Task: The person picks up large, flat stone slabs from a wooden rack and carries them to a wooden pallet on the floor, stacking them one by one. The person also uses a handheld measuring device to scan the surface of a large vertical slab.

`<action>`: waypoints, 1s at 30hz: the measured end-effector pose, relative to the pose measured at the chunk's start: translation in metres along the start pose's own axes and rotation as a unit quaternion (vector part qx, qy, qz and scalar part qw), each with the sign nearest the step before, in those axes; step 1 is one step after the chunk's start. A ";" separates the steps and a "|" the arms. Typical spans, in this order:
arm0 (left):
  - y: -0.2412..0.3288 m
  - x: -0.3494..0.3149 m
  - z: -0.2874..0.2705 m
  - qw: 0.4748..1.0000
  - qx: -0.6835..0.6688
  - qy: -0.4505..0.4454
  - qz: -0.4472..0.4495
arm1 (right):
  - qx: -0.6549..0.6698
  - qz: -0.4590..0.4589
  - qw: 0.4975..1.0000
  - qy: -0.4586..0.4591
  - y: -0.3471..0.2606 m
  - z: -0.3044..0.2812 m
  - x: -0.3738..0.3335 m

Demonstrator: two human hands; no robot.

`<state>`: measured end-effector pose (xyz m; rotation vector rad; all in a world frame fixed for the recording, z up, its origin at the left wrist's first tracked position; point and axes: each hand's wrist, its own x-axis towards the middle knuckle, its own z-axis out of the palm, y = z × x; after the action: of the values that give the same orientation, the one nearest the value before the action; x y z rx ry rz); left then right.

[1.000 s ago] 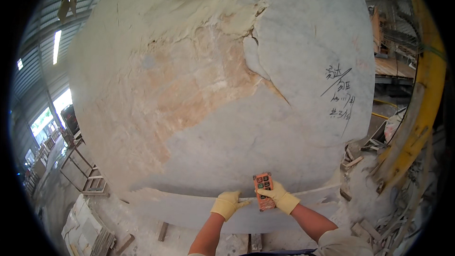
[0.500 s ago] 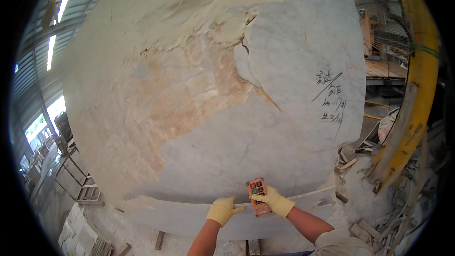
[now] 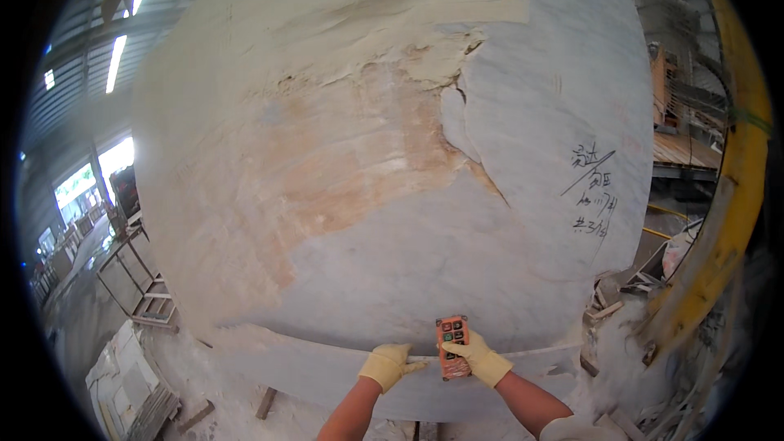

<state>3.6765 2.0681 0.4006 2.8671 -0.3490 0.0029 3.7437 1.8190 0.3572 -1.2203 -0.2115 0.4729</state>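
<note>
From the head camera, my right hand (image 3: 480, 357), in a yellow glove, is wrapped around an orange remote control (image 3: 453, 346) with coloured buttons, held upright against the near lower part of a huge rough stone block (image 3: 392, 180). My left hand (image 3: 387, 365) — also gloved — rests with fingers curled on the thin edge of a pale stone slab (image 3: 327, 367) lying at the block's foot, just left of the remote. Black handwriting marks the block's right face. A yellow crane beam (image 3: 735, 196) curves down at the right; a metal rack (image 3: 135, 282) stands far left.
</note>
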 end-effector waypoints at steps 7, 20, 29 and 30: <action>-0.001 0.000 -0.006 1.000 0.008 -0.002 -0.003 | 0.024 -0.016 0.999 -0.024 0.008 -0.002 0.012; -0.017 -0.008 0.017 0.999 -0.035 0.036 0.001 | 0.188 -0.015 0.982 -0.013 0.017 -0.004 0.008; -0.018 -0.010 0.017 0.998 -0.050 0.026 -0.023 | 0.205 -0.022 0.978 0.013 0.023 -0.004 0.016; -0.018 -0.010 0.016 0.998 -0.046 0.029 -0.025 | 0.203 -0.018 0.979 0.006 0.022 -0.005 0.016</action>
<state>3.6702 2.0835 0.3802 2.7778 -0.2594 0.0580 3.7544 1.8280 0.3334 -0.8181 -0.1187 0.4499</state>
